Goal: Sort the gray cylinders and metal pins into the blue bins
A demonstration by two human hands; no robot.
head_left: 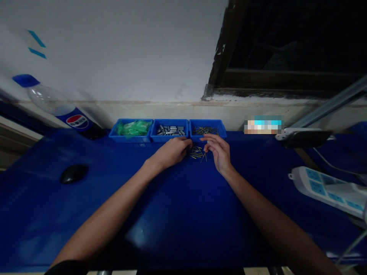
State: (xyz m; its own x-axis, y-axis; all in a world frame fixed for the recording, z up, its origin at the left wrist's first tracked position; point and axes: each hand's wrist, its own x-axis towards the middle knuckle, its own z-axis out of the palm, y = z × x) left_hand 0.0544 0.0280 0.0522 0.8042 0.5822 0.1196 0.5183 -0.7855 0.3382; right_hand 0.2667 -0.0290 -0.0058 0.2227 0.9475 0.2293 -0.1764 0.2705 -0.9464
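A small loose pile of thin brass-coloured pins or screws (pixel 195 153) lies on the blue table, between my two hands. At its left edge, my left hand (pixel 177 149) is closed with the fingers curled down; whatever they hold, if anything, is hidden. On the other side, my right hand (pixel 220 152) is open, its fingers apart and partly bent, close to the pile's right end. Just behind the hands stands a blue bin (pixel 222 130) with more of the thin pieces. A middle blue bin (pixel 155 133) contains short silvery metal cylinders.
The left blue bin (pixel 114 131) holds green plastic bags (pixel 134 128). A Pepsi bottle (pixel 74 118) leans at the back left, near a black mouse (pixel 73 173). On the right are a white power strip (pixel 327 189) and a phone (pixel 306 138) on a stand.
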